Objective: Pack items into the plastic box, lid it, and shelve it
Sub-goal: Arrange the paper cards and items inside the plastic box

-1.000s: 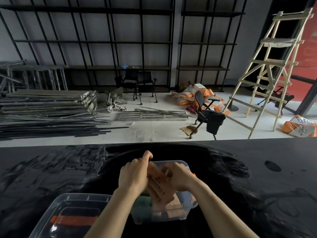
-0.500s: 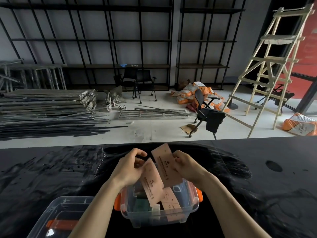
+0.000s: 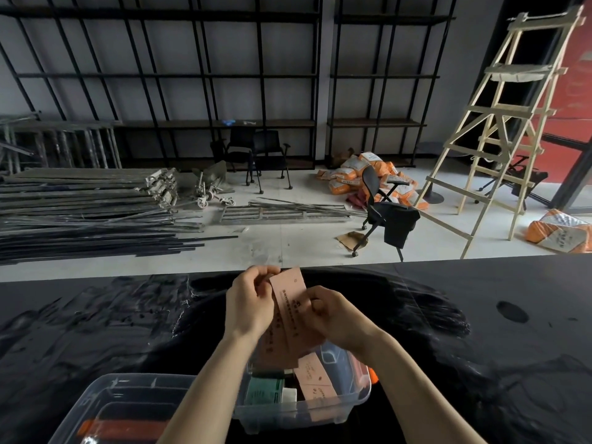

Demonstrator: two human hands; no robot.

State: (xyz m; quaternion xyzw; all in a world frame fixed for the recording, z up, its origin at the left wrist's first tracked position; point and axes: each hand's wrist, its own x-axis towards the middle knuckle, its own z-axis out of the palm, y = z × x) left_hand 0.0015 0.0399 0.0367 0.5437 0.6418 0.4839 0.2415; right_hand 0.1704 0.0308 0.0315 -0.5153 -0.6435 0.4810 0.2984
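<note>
So now both hands, left hand (image 3: 248, 304) and right hand (image 3: 333, 318), have lifted the pink paper slips (image 3: 286, 310) back up above the plastic box (image 3: 352, 402), each grip pinching them, so packing isn't finished and the lid (image 3: 105, 408) waits.

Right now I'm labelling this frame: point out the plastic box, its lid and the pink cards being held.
plastic box (image 3: 347, 408), head view, near right wall.
lid (image 3: 105, 390), head view, far left rim.
pink cards (image 3: 288, 302), head view, top card's printed face.

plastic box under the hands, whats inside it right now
Inside the plastic box: a green packet, a small white item and a pink card. Both hands, left hand and right hand, hold pink cards above, hiding the box's far part.
</note>
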